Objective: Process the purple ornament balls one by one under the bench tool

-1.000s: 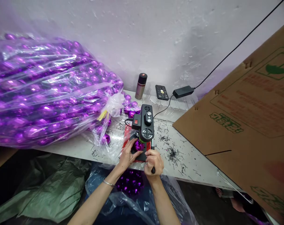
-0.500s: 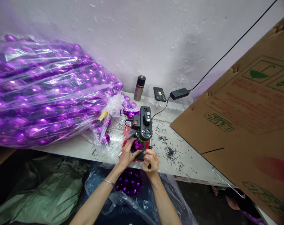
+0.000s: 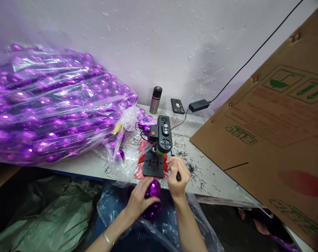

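Note:
My left hand (image 3: 139, 200) is closed around a shiny purple ball (image 3: 154, 188) above the lap, where more purple balls lie in a clear plastic bag (image 3: 164, 213). My right hand (image 3: 178, 175) is wrapped round the black-ended lever (image 3: 178, 176) of a small black machine (image 3: 164, 134). That machine stands on the table over a black base plate (image 3: 153, 164), with red plastic (image 3: 140, 168) beneath it. No ball sits on the plate.
A huge clear bag of purple balls (image 3: 56, 112) fills the left. Behind the machine are a bottle (image 3: 155, 100), a phone (image 3: 177, 106) and a power adapter (image 3: 199, 105). A cardboard box (image 3: 266, 140) leans in at right. Black scraps (image 3: 201, 175) litter the table (image 3: 82, 164).
My left hand and a purple ball have moved from the machine's plate down over the lap. My right hand and the lever have shifted slightly right.

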The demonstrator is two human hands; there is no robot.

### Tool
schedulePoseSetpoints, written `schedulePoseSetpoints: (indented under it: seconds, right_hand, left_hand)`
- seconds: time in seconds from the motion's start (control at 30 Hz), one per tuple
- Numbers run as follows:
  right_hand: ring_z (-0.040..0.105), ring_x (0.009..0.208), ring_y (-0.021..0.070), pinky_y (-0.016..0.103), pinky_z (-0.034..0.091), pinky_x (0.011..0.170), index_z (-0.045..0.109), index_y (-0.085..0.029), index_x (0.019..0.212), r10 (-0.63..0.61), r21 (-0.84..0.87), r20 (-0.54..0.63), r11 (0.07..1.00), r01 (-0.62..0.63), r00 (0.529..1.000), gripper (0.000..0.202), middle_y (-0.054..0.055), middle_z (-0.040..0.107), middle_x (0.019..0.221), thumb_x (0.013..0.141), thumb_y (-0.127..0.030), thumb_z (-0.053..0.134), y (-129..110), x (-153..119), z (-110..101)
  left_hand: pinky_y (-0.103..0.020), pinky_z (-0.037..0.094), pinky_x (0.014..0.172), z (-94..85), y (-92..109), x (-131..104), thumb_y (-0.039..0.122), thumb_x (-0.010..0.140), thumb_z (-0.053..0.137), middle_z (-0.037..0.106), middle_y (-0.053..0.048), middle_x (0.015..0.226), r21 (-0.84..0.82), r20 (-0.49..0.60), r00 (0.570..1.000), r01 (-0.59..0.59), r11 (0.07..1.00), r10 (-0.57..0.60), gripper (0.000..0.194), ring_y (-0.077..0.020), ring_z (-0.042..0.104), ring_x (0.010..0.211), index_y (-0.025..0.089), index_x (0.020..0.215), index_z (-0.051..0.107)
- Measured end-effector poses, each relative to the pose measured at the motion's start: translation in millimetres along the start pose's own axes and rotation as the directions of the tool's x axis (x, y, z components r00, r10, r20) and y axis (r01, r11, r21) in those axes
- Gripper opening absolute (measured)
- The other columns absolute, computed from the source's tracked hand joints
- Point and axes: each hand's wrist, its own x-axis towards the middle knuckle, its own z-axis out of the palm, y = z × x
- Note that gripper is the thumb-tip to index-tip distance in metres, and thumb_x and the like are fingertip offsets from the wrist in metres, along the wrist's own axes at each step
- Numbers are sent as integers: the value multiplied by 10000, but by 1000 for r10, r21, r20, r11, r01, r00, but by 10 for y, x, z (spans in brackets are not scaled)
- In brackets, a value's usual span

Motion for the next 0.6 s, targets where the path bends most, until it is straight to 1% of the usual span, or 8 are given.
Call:
schedulePoseSetpoints:
  seconds: [0.13, 0.17, 0.23, 0.3, 0.4, 0.5, 0.57, 0.6]
  right_hand:
    - [605, 667, 137, 289, 466, 623, 497, -219, 705, -57, -17, 2, 998, 58, 998, 316, -3, 570, 666, 972, -66, 422, 67, -74, 1]
    - [606, 667, 138, 289, 467, 621, 499, -218, 709, -59, -19, 10, 998, 59, 998, 312, -1, 574, 670, 968, -61, 424, 75, -78, -4]
    - [614, 671, 139, 285, 470, 616, 503, -218, 712, -63, -20, 27, 998, 64, 998, 308, 0, 580, 673, 960, -51, 428, 80, -75, -19]
    - [620, 670, 138, 277, 469, 608, 509, -217, 713, -74, -23, 39, 997, 75, 997, 306, -3, 584, 670, 951, -40, 434, 75, -66, -32]
    - [619, 652, 135, 267, 458, 588, 516, -215, 710, -91, -29, 34, 995, 92, 995, 305, -5, 591, 668, 940, -29, 440, 60, -51, -36]
    - [612, 639, 132, 261, 449, 577, 509, -215, 705, -93, -31, 23, 995, 93, 995, 305, -3, 593, 670, 933, -23, 443, 49, -44, -30]
    - [608, 639, 126, 252, 446, 576, 503, -214, 712, -92, -37, 28, 995, 93, 995, 300, -3, 592, 676, 928, -14, 445, 50, -48, -31]
    - [605, 639, 123, 248, 443, 574, 500, -214, 717, -93, -41, 35, 995, 95, 995, 298, -4, 590, 678, 926, -9, 445, 52, -51, -33]
  left_hand:
    - [-456, 658, 886, 123, 129, -448, 562, 611, 923, 733, -172, 1238, 48, 246, 969, -9, 999, -3, 885, -354, 749, 1087, 237, 1375, 619]
    - [-432, 666, 840, 128, 148, -437, 573, 607, 922, 753, -158, 1179, 37, 274, 962, 11, 999, -20, 832, -344, 765, 1031, 230, 1317, 654]
    - [-358, 658, 755, 54, 156, -261, 549, 773, 827, 779, -99, 994, -18, 291, 956, 44, 999, -37, 510, -278, 780, 873, 227, 1152, 715]
    - [-302, 620, 713, -126, 93, 91, 408, 999, 588, 750, -52, 835, -50, 233, 970, 78, 996, -64, 227, -207, 748, 740, 229, 998, 727]
    - [-331, 593, 759, -441, -159, 838, 278, 1026, 442, 740, -80, 889, 12, -27, 977, 212, 977, -212, 275, -218, 729, 791, 206, 1068, 705]
    - [-449, 555, 919, -565, -493, 1666, 259, 964, 483, 741, -128, 995, 1, -147, 906, 400, 916, -396, 303, -289, 720, 958, 153, 1191, 654]
    - [-488, 509, 986, -501, -671, 2148, 280, 912, 570, 731, -159, 1056, -48, -155, 843, 514, 856, -515, 322, -329, 692, 1055, 133, 1189, 641]
    - [-484, 497, 998, -439, -734, 2345, 298, 878, 625, 726, -164, 1078, -63, -145, 837, 525, 849, -528, 330, -339, 678, 1088, 137, 1166, 644]
